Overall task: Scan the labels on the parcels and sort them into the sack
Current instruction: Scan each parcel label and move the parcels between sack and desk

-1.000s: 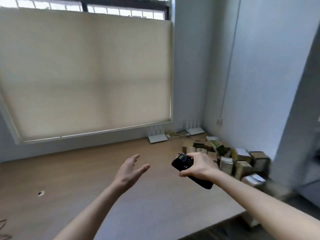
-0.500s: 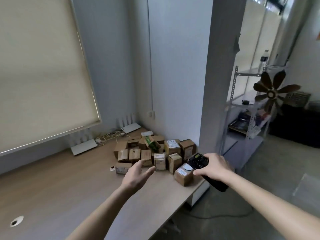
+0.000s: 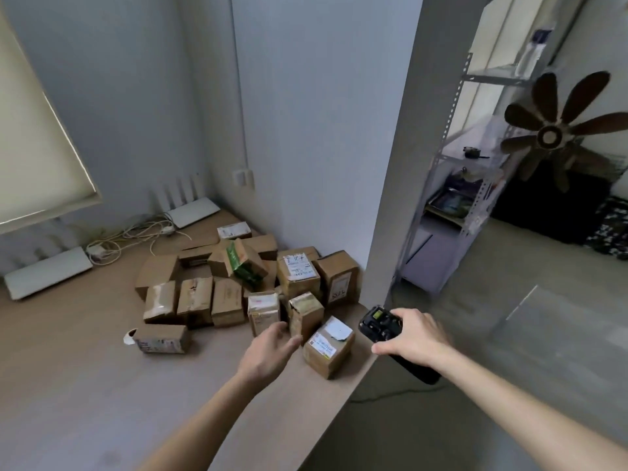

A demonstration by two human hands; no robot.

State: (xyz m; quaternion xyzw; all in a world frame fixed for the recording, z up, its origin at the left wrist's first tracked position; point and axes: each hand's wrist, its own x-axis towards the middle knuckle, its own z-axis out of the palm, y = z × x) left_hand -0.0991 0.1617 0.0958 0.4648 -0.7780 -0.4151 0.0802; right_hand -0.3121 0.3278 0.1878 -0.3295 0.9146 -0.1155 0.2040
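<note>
Several brown cardboard parcels [image 3: 238, 283] lie heaped in the corner of a wooden desk [image 3: 68, 368]. Nearest me lies one parcel with a white label [image 3: 328, 348], close to the desk's right edge. My left hand [image 3: 268, 351] reaches toward the heap with fingers spread, holding nothing, its fingertips just short of two upright small parcels [image 3: 263, 309]. My right hand [image 3: 413, 336] grips a black handheld scanner [image 3: 379, 322], its small lit screen facing up, right of the labelled parcel. No sack is in view.
Two white routers [image 3: 47, 271] and tangled cables [image 3: 136, 232] sit at the desk's back. A wall pillar [image 3: 390, 198] rises right of the heap. Beyond it stand a metal shelf rack [image 3: 452, 198], a dark fan [image 3: 557, 130] and open floor.
My view has swung right from the window blind to the parcel heap. Both hands have come closer to the parcels; the right one still holds the scanner.
</note>
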